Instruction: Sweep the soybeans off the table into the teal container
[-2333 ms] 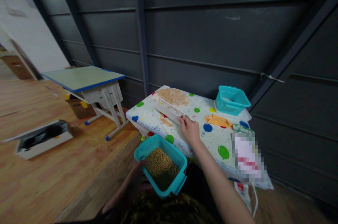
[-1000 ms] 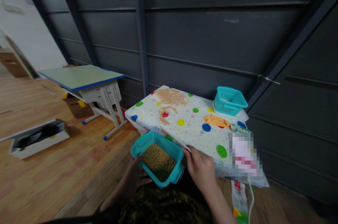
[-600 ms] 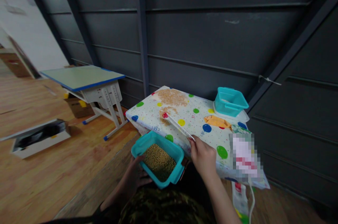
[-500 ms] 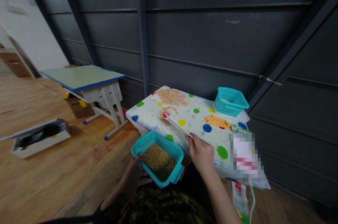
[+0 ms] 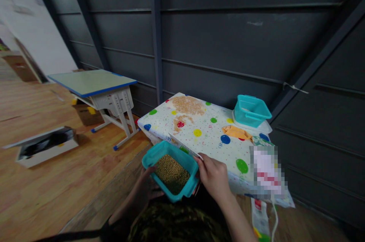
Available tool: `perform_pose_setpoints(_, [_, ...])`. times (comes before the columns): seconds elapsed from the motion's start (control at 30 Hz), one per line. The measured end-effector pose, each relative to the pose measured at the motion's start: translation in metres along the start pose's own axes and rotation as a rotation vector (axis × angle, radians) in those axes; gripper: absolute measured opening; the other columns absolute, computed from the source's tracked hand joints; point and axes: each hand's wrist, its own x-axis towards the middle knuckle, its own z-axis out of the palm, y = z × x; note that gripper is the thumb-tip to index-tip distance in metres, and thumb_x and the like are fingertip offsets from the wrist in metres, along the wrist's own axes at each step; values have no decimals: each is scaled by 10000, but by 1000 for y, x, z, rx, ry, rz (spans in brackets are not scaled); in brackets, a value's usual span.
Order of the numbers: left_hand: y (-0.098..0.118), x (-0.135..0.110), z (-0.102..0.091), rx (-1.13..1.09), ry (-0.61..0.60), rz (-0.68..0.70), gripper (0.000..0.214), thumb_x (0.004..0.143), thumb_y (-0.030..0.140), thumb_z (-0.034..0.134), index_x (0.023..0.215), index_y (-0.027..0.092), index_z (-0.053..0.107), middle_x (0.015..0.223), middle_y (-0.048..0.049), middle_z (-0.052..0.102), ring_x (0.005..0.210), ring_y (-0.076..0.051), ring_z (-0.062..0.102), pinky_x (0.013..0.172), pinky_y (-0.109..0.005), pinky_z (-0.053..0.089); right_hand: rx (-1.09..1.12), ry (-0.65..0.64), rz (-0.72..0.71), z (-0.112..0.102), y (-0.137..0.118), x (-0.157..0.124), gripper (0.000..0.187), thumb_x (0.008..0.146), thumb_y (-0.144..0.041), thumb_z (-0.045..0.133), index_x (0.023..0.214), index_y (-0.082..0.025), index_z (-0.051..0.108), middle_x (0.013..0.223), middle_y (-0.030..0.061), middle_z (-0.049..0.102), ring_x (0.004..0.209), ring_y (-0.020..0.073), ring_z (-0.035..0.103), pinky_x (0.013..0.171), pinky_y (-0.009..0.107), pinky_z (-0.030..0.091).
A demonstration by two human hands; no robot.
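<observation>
My left hand [image 5: 149, 183] grips the near left side of a teal plastic tub [image 5: 154, 151], its thumb over the rim. Small round yellowish beans [image 5: 172, 171] lie in the tub, which is held below the table's front edge. In my right hand [image 5: 212, 173] is a thin white flat strip [image 5: 185, 145], pinched by one end. The strip lies over the tub's far rim, between the tub and the tabletop; whether it touches the rim I cannot tell. On the table, beyond the strip, spreads a large patch of pale grains [image 5: 188, 105] with a smaller scatter of grains [image 5: 178, 124] before it.
A balloon-print cloth covers the table [image 5: 211, 135]. At its back right stands a second teal tub [image 5: 251, 110] on a white lid, near an orange cloth [image 5: 236, 132] and a blurred-out packet [image 5: 266, 171]. A desk [image 5: 94, 82] and an open white box [image 5: 47, 147] are leftward; a dark wall rises behind.
My right hand has drawn the strip back from the smaller scatter to the tub's far rim. The beans at the scatter's near end are mostly gone. My left hand keeps the tub in place.
</observation>
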Motion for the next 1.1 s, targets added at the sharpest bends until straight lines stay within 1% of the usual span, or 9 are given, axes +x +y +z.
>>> perform_pose_setpoints(0.13, [2,0,3,29,24,12,832,688,581,881,1394,315,531,915,-42,763,792,-327,783,732,-469,627,24,13,34,2,4,-1,345,1135,-297,502,1010,-162,794,782,48,825,614,150,762,627,225,524])
perform_pose_setpoints(0.2, [2,0,4,27,41,7,828,696,574,878,1398,309,527,885,-35,758,773,-321,781,709,-450,619,-35,41,75,8,11,2,380,1141,-317,482,995,-158,795,742,49,811,589,156,750,594,232,500])
perform_pose_setpoints(0.3, [2,-1,3,23,34,38,752,754,573,843,1382,301,532,858,-29,757,782,-331,784,696,-442,613,-150,68,125,21,23,12,422,1142,-323,446,993,-155,803,712,61,799,561,164,733,553,244,455])
perform_pose_setpoints(0.43, [3,-2,-2,45,6,62,793,772,553,839,1433,310,475,801,-13,735,749,-326,772,723,-474,629,-228,26,130,33,28,22,447,1140,-307,418,984,-159,809,640,56,764,520,165,701,520,256,392])
perform_pose_setpoints(0.6, [4,-2,-3,34,15,74,846,723,577,857,1430,296,488,816,-22,697,778,-336,768,723,-456,610,-181,-27,123,33,19,17,457,1151,-334,412,979,-172,803,650,51,767,541,162,714,544,252,396])
perform_pose_setpoints(0.7, [6,-2,-1,54,12,66,788,759,589,826,1410,315,479,845,-22,704,767,-320,757,739,-470,613,-111,-36,127,29,15,12,444,1152,-338,423,982,-177,801,677,54,780,567,165,730,563,247,416])
perform_pose_setpoints(0.83, [9,-2,-2,64,8,65,729,775,561,827,1377,318,497,805,10,658,744,-298,743,770,-480,620,-31,-60,105,23,7,8,392,1142,-315,462,989,-180,796,672,34,772,569,159,730,564,244,430])
perform_pose_setpoints(0.97, [11,-2,-3,38,19,13,806,743,547,875,1423,325,504,853,-8,682,777,-300,761,780,-467,621,27,-42,76,16,-6,1,362,1138,-299,483,982,-180,788,686,26,778,571,152,736,568,242,452])
perform_pose_setpoints(1.1, [10,-4,-2,25,15,33,829,739,552,879,1439,324,499,836,-5,684,731,-290,751,750,-460,626,74,-14,54,12,-17,-5,369,1142,-309,482,978,-189,789,721,33,798,587,152,746,599,236,488])
